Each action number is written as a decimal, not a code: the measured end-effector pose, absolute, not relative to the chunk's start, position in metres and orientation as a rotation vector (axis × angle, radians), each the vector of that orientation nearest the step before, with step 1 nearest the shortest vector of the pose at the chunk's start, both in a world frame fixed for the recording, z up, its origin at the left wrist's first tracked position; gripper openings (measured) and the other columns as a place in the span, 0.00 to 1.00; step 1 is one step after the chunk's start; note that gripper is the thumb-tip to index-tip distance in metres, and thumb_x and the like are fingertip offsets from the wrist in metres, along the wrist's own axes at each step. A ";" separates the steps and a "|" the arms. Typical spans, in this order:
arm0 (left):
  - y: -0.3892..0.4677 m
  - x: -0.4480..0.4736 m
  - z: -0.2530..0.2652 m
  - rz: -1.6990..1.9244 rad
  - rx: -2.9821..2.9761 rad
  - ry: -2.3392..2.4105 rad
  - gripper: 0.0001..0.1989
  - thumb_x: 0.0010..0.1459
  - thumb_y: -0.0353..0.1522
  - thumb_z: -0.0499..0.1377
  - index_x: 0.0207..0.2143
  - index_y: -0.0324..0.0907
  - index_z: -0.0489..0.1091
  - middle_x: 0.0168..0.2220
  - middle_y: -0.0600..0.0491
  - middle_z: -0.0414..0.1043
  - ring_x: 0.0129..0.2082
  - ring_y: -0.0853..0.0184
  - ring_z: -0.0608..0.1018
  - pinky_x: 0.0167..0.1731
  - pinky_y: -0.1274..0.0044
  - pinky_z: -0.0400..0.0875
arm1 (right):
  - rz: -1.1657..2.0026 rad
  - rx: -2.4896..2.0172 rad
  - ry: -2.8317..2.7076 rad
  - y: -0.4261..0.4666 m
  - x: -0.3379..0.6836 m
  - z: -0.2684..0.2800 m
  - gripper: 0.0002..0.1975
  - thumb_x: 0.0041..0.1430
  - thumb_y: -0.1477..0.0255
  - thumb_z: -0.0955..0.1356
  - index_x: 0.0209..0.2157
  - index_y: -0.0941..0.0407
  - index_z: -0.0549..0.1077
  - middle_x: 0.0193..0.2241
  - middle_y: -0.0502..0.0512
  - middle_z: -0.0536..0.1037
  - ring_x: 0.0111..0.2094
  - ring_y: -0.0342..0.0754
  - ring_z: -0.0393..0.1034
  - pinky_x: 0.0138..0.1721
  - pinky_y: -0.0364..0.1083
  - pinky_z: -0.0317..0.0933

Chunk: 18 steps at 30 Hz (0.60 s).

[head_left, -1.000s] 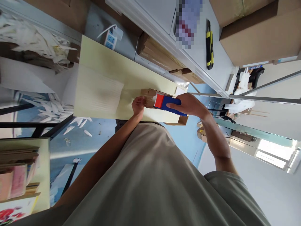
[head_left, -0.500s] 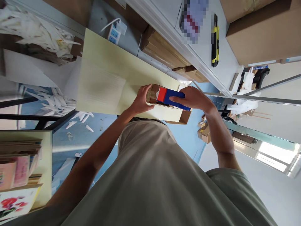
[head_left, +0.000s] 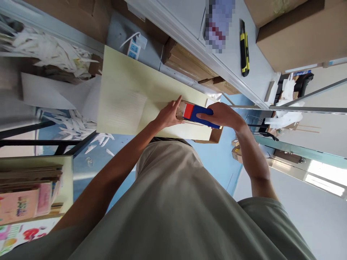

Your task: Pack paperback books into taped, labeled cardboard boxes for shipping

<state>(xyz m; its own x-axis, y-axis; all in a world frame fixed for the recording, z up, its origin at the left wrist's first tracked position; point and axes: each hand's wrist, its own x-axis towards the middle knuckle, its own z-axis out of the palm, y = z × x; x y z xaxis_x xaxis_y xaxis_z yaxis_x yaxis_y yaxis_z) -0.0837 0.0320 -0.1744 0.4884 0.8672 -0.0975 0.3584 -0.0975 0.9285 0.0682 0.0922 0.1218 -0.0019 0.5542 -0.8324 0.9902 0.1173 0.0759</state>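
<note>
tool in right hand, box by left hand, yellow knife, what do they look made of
Tool: plastic or painted metal, smooth; the even colour leaves it open. Box: likely matt cardboard, by its plain brown surface. Knife: probably smooth plastic, by its solid yellow and black; thin dark blade, perhaps metal.

Carton [head_left: 179, 113] on table [head_left: 119, 77], utility knife [head_left: 244, 54] on desk [head_left: 258, 74]

A pale yellow table [head_left: 119, 79] stands above a blue floor [head_left: 217, 155]; a whitish table [head_left: 255, 76] runs alongside; black frame bars [head_left: 27, 143] cross at left; bright light shows at a window [head_left: 324, 185]; a plain white wall [head_left: 320, 216] fills the lower right.
</note>
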 end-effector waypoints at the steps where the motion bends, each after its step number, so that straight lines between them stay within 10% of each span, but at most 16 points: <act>1: 0.034 -0.084 -0.172 0.581 1.674 1.066 0.71 0.53 0.43 0.82 0.87 0.46 0.42 0.63 0.39 0.76 0.63 0.44 0.80 0.63 0.60 0.78 | -0.747 1.539 1.648 0.092 0.069 0.122 0.36 0.75 0.37 0.67 0.37 0.56 0.84 0.31 0.63 0.87 0.36 0.58 0.82 0.43 0.51 0.67; 9: 0.047 -0.079 -0.164 0.506 1.708 1.174 0.21 0.65 0.38 0.75 0.58 0.45 0.81 0.65 0.40 0.71 0.63 0.49 0.80 0.63 0.64 0.78 | -0.752 1.585 1.621 0.092 0.079 0.120 0.33 0.75 0.41 0.69 0.29 0.55 0.80 0.24 0.58 0.84 0.29 0.52 0.80 0.38 0.50 0.68; 18: 0.033 -0.071 -0.197 0.611 1.690 1.214 0.24 0.58 0.36 0.79 0.55 0.43 0.79 0.61 0.37 0.74 0.62 0.44 0.79 0.63 0.58 0.79 | -0.896 1.644 1.449 0.089 0.105 0.118 0.32 0.76 0.44 0.70 0.30 0.57 0.82 0.26 0.59 0.86 0.29 0.52 0.83 0.38 0.49 0.72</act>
<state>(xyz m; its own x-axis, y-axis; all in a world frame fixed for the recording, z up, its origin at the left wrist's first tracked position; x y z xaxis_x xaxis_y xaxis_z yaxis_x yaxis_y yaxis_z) -0.0712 0.0331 -0.1965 0.3860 0.9147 -0.1199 0.4490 -0.0728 0.8906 0.1049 0.0894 0.1182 0.1118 0.4647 -0.8784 0.9935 -0.0723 0.0882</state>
